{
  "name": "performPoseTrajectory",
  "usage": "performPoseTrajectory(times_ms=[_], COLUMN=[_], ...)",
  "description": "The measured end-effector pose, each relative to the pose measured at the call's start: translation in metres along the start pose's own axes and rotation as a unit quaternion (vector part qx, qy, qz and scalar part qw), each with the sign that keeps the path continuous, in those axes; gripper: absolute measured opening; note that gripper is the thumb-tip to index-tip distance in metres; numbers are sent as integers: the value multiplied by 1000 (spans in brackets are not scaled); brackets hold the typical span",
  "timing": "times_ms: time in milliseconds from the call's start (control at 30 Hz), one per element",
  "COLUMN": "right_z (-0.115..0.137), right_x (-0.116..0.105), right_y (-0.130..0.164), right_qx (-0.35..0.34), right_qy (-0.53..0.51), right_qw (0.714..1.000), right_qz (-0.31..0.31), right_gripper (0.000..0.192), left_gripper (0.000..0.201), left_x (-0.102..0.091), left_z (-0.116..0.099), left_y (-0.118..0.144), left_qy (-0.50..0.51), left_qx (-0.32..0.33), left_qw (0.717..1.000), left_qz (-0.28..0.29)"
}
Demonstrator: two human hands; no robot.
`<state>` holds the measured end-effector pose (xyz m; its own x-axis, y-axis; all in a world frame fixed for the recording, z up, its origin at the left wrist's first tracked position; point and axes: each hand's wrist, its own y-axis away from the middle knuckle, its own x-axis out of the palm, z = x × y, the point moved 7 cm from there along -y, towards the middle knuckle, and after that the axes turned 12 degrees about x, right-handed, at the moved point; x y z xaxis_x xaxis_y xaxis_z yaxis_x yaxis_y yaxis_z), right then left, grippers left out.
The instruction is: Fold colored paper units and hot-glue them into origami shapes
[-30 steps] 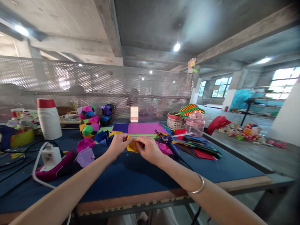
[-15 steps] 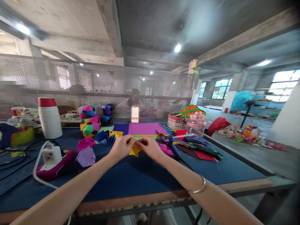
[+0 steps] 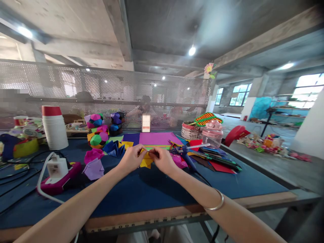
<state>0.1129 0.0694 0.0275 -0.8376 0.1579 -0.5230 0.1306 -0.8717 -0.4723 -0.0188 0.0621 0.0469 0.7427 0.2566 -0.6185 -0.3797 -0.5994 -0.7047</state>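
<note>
Both hands meet above the table (image 3: 157,192): the left hand (image 3: 130,158) and right hand (image 3: 162,160) are pinched on 1 yellow paper (image 3: 146,162) between them, raised so the fingertips can crease it.

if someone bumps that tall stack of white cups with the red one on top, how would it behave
The cup stack looks like thin disposable cups, so probably light for its size. It stands tall on a narrow base on the blue table, so a push near the top would likely tip it rather than slide it. Nested cups may separate and roll.
</note>
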Motion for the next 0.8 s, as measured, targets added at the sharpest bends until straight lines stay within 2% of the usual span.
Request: performPoseTrajectory(times_ms=[233,667,800], right_z=[-9,5,4], right_x=[2,-3,-1], right_y=[-4,5,8], right_qx=[-2,-8,-4], right_qy=[-1,53,39], right_qw=[1000,998,999], right_qz=[6,-18,-19], right_gripper=[12,6,7], left_gripper=[17,10,12], left_x=[4,7,9], left_z=[0,-8,-12], left_y=[1,4,10], left_qy=[7,-11,-58], left_qx=[2,26,67], left_qw=[1000,999,996], left_qz=[22,20,15])
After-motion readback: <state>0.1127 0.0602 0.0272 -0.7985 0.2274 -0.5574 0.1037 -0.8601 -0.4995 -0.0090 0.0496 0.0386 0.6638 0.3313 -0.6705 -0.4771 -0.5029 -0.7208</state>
